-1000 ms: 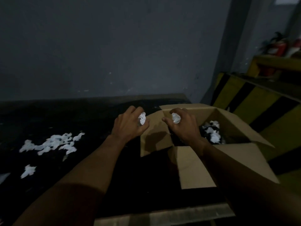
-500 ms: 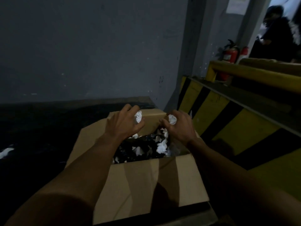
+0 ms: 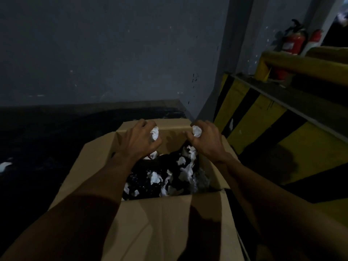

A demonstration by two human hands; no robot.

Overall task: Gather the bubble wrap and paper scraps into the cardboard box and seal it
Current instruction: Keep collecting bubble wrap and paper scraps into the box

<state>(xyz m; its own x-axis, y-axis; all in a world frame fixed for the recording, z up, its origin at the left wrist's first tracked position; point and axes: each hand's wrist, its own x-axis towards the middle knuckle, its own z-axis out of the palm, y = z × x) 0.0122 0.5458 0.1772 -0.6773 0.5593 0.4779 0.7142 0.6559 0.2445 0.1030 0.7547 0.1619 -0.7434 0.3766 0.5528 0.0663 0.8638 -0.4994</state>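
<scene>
Obs: both hands are now over the open mouth of the cardboard box [image 3: 165, 213]. A second ago they were short of it, the left one above the dark surface [image 3: 47, 138] beside the box's left flap. The view has swung right with them, so the scatter of white pieces on that surface is out of frame.

Grip: left hand [image 3: 139, 142] has its fingers curled round a white paper wad [image 3: 154, 133]. Right hand [image 3: 207, 142] is curled the same way round a second wad [image 3: 196, 131]. Neither wad is released; both sit above the far half of the opening.

Box contents: white scraps [image 3: 185, 171] on dark material, with clear bubble wrap [image 3: 200, 180] against the right wall. All four flaps are open.

Still outside: one stray scrap [image 3: 5, 165] at the far left edge of the surface.

Judgement: the carry is finished and the drop comes next. Spreading the fingers here should land both wads inside. Gathering looks incomplete, so sealing is some way off
</scene>
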